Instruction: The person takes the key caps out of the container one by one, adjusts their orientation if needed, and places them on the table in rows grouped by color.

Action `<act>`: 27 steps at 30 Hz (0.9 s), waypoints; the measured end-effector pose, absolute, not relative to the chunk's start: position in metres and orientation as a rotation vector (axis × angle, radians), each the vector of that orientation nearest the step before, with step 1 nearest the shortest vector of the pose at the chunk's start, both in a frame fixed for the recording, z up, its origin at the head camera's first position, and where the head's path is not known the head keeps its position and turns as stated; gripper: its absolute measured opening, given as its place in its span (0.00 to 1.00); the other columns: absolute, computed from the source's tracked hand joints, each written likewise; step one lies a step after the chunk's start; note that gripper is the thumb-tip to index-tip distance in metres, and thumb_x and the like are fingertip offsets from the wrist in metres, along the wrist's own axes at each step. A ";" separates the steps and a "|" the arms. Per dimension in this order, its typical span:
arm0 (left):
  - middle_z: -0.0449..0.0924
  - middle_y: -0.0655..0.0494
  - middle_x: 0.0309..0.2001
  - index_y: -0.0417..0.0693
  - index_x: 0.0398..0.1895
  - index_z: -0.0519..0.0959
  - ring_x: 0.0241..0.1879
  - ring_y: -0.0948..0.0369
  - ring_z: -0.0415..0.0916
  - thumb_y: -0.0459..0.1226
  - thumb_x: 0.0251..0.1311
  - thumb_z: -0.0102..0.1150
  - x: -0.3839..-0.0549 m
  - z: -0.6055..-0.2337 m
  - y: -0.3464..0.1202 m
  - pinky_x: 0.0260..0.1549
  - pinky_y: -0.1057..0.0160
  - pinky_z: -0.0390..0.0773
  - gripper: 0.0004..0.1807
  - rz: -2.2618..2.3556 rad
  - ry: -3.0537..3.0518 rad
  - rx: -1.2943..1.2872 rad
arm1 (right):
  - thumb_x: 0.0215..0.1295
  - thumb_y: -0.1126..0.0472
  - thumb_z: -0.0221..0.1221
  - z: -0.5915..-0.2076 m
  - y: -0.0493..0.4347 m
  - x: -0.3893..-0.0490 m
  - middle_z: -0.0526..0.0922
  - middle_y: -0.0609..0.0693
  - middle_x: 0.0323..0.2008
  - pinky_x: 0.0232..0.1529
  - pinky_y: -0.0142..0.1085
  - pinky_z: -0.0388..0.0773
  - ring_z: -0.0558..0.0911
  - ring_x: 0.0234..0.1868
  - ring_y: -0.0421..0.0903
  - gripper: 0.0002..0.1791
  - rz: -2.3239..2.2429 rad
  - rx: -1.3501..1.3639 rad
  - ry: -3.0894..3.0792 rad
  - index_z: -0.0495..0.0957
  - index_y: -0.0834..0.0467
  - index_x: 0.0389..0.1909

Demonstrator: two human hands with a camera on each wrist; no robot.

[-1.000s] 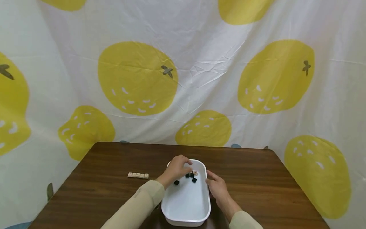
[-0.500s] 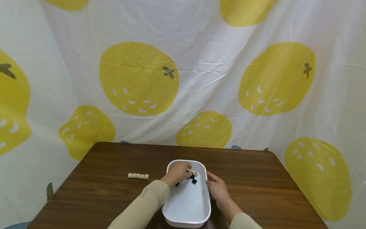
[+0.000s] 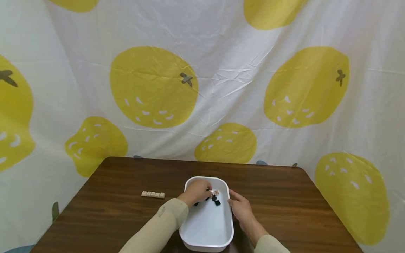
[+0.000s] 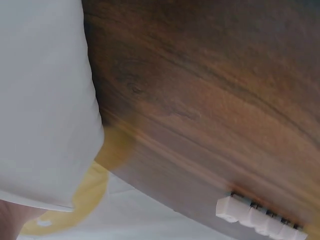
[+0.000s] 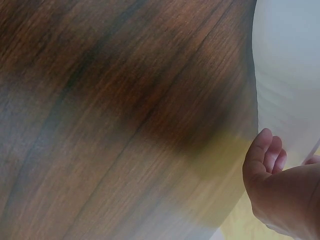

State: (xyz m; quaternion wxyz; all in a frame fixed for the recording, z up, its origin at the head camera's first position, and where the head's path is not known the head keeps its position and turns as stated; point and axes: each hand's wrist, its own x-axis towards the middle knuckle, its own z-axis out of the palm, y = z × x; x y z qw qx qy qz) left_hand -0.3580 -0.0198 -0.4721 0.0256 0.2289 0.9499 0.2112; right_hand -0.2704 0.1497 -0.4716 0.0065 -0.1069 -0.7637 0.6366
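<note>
In the head view my left hand (image 3: 197, 190) reaches into the far half of a white rectangular tub (image 3: 207, 225). Its fingertips are bent down among small square pieces; I cannot tell whether they pinch one. A white piece with an orange mark (image 3: 216, 193) lies by the fingertips, and a black square piece (image 3: 217, 202) sits nearer to me. Other black pieces are partly hidden by the hand. My right hand (image 3: 242, 210) rests against the tub's right side. In the right wrist view the fingers (image 5: 257, 155) lie lightly bent along the white wall.
Left of the tub, a straight row of several white keycap-like cubes (image 3: 153, 194) stands on the dark wooden table (image 3: 284, 211). Dark bases show beneath the cubes (image 4: 260, 220) in the left wrist view. Behind the table hangs a white curtain (image 3: 221, 52) with yellow fruit prints.
My left hand has lowered from above the tub's far left rim into it, among the pieces. Some black pieces have shifted slightly right and toward me. The right hand stays at the tub's side.
</note>
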 end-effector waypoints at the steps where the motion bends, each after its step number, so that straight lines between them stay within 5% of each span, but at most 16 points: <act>1: 0.80 0.63 0.27 0.49 0.32 0.87 0.24 0.66 0.69 0.39 0.62 0.65 -0.357 -0.471 -0.020 0.25 0.68 0.71 0.05 0.628 2.942 0.722 | 0.69 0.67 0.51 -0.472 0.150 -0.271 0.79 0.68 0.50 0.33 0.42 0.79 0.82 0.38 0.52 0.25 1.991 -0.334 -2.390 0.69 0.66 0.67; 8: 0.74 0.63 0.20 0.50 0.24 0.85 0.20 0.66 0.66 0.37 0.61 0.67 -0.355 -0.474 -0.021 0.21 0.69 0.68 0.08 0.582 2.966 0.765 | 0.69 0.67 0.52 -0.473 0.150 -0.272 0.78 0.68 0.52 0.34 0.42 0.79 0.82 0.39 0.52 0.25 1.981 -0.349 -2.396 0.70 0.65 0.67; 15: 0.80 0.60 0.30 0.47 0.33 0.84 0.27 0.65 0.71 0.34 0.58 0.67 -0.361 -0.476 -0.023 0.26 0.66 0.73 0.02 0.810 2.943 0.722 | 0.69 0.66 0.51 -0.472 0.150 -0.271 0.79 0.68 0.50 0.33 0.42 0.79 0.82 0.38 0.52 0.25 1.982 -0.331 -2.392 0.70 0.65 0.67; 27: 0.77 0.61 0.26 0.46 0.31 0.83 0.27 0.66 0.71 0.31 0.53 0.69 -0.360 -0.466 -0.027 0.30 0.67 0.74 0.05 0.953 2.904 0.828 | 0.69 0.66 0.51 -0.472 0.151 -0.271 0.78 0.68 0.52 0.34 0.43 0.79 0.82 0.40 0.54 0.25 1.975 -0.339 -2.414 0.70 0.65 0.67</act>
